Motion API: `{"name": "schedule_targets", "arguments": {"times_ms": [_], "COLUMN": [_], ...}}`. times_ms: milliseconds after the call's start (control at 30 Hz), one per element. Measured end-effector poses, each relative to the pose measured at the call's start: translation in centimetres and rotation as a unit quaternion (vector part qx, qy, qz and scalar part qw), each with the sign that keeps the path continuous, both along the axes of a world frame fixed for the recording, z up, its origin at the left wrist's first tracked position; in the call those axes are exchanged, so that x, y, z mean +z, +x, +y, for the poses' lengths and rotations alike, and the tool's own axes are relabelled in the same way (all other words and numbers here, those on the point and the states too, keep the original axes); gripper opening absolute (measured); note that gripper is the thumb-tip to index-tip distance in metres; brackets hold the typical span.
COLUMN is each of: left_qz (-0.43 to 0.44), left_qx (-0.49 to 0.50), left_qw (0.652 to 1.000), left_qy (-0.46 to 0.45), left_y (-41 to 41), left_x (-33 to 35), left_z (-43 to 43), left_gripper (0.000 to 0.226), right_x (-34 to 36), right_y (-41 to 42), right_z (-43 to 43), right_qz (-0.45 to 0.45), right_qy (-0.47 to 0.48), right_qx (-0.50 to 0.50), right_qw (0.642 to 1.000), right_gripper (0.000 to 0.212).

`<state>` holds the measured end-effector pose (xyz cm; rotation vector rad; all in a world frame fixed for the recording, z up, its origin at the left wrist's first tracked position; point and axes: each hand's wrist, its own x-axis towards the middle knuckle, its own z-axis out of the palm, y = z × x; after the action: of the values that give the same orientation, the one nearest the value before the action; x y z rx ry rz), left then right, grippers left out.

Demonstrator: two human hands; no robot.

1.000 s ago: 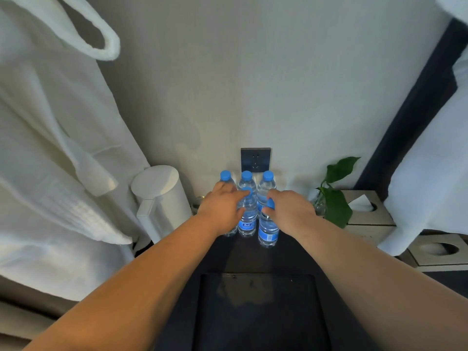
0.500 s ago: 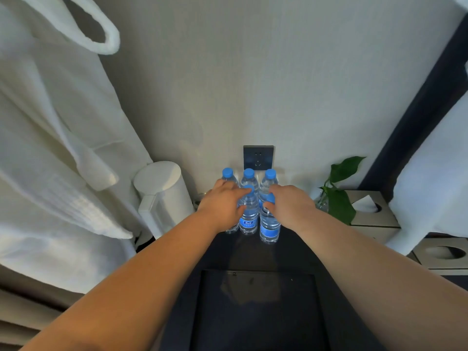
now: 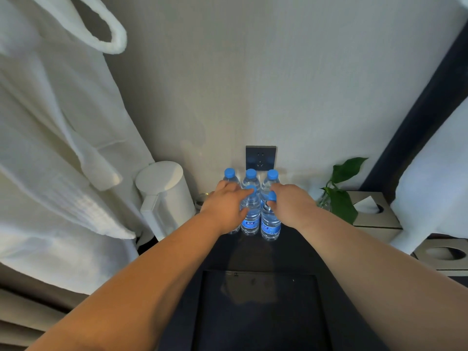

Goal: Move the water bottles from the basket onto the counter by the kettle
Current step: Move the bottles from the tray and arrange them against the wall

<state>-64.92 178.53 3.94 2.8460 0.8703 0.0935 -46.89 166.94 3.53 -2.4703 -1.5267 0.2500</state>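
Observation:
Several clear water bottles with blue caps stand on the dark counter [image 3: 298, 252] against the wall, just right of the white kettle [image 3: 164, 198]. Three form the back row [image 3: 251, 176]. In front of them, my left hand [image 3: 224, 209] wraps a front bottle [image 3: 250, 219], with its thumb and forefinger around the neck; another bottle is partly hidden under the palm. My right hand [image 3: 291, 206] grips the front right bottle [image 3: 270, 224] near its cap. Both front bottles stand upright on the counter.
A dark rectangular container [image 3: 258, 312] lies on the counter right below my arms. White bathrobes hang at the left [image 3: 50, 148] and right. A small green plant [image 3: 339, 196] and tissue boxes [image 3: 372, 211] sit right of the bottles. A wall socket [image 3: 260, 158] is behind them.
Both hands have stayed on the front bottles, which sit close to the back row. The view has shifted only slightly.

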Motion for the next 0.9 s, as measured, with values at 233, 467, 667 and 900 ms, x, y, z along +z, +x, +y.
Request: {"name": "schedule_targets", "arguments": {"times_ms": [233, 467, 667, 900], "left_qz": [0.010, 0.001, 0.010, 0.014], "left_qx": [-0.006, -0.011, -0.014, -0.012], "left_qw": [1.000, 1.000, 1.000, 1.000], "left_qy": [-0.003, -0.010, -0.012, -0.018], "left_y": [-0.36, -0.25, -0.27, -0.29], "left_x": [0.06, 0.28, 0.48, 0.40], "left_z": [0.12, -0.10, -0.11, -0.13], "left_gripper": [0.066, 0.065, 0.066, 0.067], "right_x": [-0.25, -0.13, -0.56, -0.97], "right_y": [-0.28, 0.03, 0.26, 0.46], "right_z": [-0.18, 0.26, 0.21, 0.32], "right_qz": [0.004, 0.003, 0.001, 0.001], "right_qy": [0.031, 0.016, 0.031, 0.036], "right_qx": [0.011, -0.003, 0.007, 0.012], "right_qw": [0.999, 1.000, 1.000, 0.999], "right_gripper": [0.041, 0.035, 0.042, 0.041]}}
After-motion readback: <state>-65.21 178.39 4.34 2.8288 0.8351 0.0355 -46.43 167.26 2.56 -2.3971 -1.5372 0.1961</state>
